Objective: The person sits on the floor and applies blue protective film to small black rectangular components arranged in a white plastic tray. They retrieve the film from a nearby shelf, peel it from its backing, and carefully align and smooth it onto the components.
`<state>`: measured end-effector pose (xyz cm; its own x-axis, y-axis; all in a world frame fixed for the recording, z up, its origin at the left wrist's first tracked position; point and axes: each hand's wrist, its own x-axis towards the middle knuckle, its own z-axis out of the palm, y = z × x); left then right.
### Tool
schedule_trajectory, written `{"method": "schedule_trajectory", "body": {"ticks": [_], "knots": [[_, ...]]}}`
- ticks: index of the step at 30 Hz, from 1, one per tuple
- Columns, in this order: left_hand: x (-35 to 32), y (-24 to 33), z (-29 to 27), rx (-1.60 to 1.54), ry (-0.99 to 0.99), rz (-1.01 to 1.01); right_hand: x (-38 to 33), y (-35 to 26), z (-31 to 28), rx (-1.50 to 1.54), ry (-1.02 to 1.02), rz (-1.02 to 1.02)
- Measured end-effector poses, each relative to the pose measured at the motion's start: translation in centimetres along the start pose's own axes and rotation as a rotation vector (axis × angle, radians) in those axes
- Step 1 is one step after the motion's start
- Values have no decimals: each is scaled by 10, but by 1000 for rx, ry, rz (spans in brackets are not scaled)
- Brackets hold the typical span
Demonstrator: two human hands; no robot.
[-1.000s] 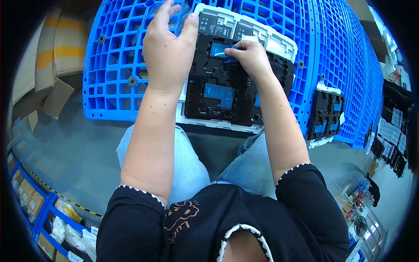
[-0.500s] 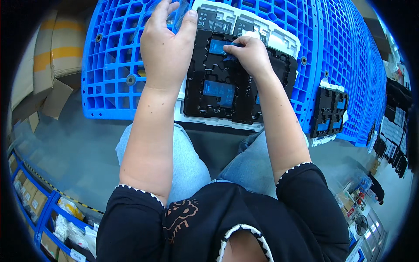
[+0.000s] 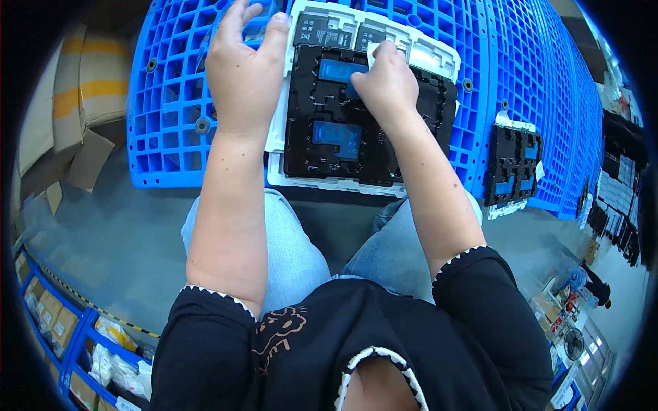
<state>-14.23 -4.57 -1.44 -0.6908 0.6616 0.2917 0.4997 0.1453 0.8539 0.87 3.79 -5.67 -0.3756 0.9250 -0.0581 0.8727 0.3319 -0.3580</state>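
A black moulded tray [image 3: 370, 154] lies on a white tray [image 3: 432, 56] in front of me. An L-shaped blue piece [image 3: 336, 140] sits in the black tray's near left recess, and another blue piece [image 3: 337, 70] sits in the far left one. My right hand [image 3: 388, 82] is closed, its thumb and fingers pressed together by the right end of that far piece. What they pinch is hidden; a bit of white [image 3: 372, 53] shows beside the fingers. Past the tray's left edge, my left hand [image 3: 247, 79] hovers open, thumb and fingers apart. Black flat battery packs [image 3: 321, 31] lie in the white tray's far side.
Both trays rest on a blue plastic pallet [image 3: 164, 130]. To the right, a second black tray [image 3: 510, 164] with blue pieces lies on white. Cardboard boxes [image 3: 103, 75] stand at the far left, and a blue shelf rack [image 3: 68, 349] at the lower left.
The whole view has shifted slightly. My right hand has curled tighter, its fingertips turned away from me at the far blue piece. My left hand keeps its open shape beside the tray.
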Motion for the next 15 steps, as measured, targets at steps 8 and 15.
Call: {"method": "schedule_trajectory", "body": {"ticks": [8, 15], "knots": [[0, -13, 2, 140, 52, 6, -52, 100, -24, 68, 276, 176], [-16, -24, 36, 404, -91, 1, -49, 92, -21, 63, 362, 55]]}}
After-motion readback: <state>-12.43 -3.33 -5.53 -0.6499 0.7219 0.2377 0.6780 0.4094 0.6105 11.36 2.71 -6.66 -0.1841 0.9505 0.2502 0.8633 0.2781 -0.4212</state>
